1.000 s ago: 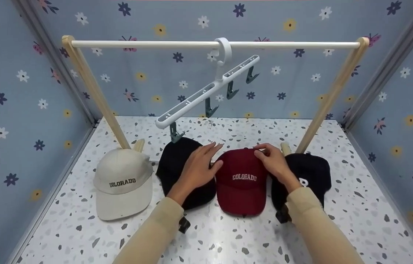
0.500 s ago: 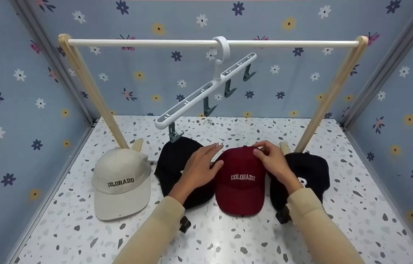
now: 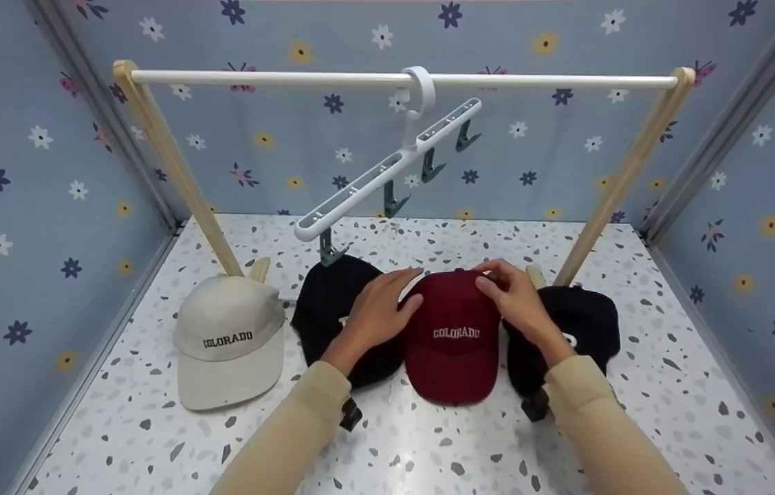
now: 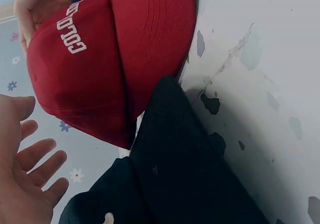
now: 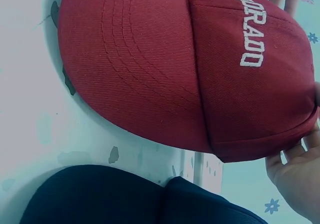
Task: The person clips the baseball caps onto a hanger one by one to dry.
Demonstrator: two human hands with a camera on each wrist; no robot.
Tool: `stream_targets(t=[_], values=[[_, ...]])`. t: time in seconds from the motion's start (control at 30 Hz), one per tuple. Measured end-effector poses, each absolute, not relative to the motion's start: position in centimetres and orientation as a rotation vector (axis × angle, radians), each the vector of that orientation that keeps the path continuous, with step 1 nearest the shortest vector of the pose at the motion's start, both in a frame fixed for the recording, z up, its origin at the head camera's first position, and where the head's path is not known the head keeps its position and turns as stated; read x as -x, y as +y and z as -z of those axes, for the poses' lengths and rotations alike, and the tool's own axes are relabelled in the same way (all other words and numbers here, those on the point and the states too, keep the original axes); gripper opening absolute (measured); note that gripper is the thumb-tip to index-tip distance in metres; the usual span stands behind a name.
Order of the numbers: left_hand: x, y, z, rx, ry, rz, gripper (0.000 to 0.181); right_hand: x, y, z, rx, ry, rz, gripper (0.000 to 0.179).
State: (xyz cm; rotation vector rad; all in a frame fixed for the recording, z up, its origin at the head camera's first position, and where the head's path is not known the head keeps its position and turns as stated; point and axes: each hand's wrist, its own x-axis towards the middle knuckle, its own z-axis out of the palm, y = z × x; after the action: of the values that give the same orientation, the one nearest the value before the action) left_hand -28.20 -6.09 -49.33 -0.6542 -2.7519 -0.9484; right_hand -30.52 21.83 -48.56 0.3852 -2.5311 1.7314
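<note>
Right grip (image 3: 519, 301) pinches one red cap (image 3: 452, 316); four clips (image 3: 393, 201)

The left grip (image 3: 379, 316) hides most of the front mark (image 3: 344, 321) on the black cap (image 3: 329, 292), the right wrist (image 3: 553, 346) part of the far-right cap's (image 3: 590, 309) white mark (image 3: 570, 339); neither is readable. Both sleeves (image 3: 287, 433) run off the head view's bottom edge. The left-wrist view crops the red cap's (image 4: 87, 79) brim (image 4: 156, 39), the right-wrist view the right grip (image 5: 301, 179).
</note>
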Motion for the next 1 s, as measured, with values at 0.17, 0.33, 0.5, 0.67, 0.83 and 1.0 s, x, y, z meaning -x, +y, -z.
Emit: stream_targets(t=[0.17,0.33,0.5,0.67,0.83,1.0], values=[[28.4,-6.1,49.4,0.640,-2.760,1.003,0.050,30.3,21.9,48.2,-0.430,-2.508,-1.750,0.022],[28.5,-6.0,49.4,0.651,-2.741,1.071,0.050,30.0,21.8,47.8,-0.469,-2.486,-1.769,0.023],[28.8,-6.1,49.6,0.672,-2.679,1.215,0.049,29.7,21.5,47.3,-0.530,-2.441,-1.803,0.023],[29.0,-6.3,49.8,0.686,-2.638,1.324,0.049,29.6,21.4,47.1,-0.574,-2.426,-1.809,0.024],[29.3,-6.5,49.8,0.727,-2.609,1.422,0.050,29.5,21.5,46.9,-0.599,-2.418,-1.813,0.023],[29.4,-6.5,49.6,0.746,-2.583,1.491,0.049,29.3,21.5,46.7,-0.619,-2.406,-1.823,0.022]])
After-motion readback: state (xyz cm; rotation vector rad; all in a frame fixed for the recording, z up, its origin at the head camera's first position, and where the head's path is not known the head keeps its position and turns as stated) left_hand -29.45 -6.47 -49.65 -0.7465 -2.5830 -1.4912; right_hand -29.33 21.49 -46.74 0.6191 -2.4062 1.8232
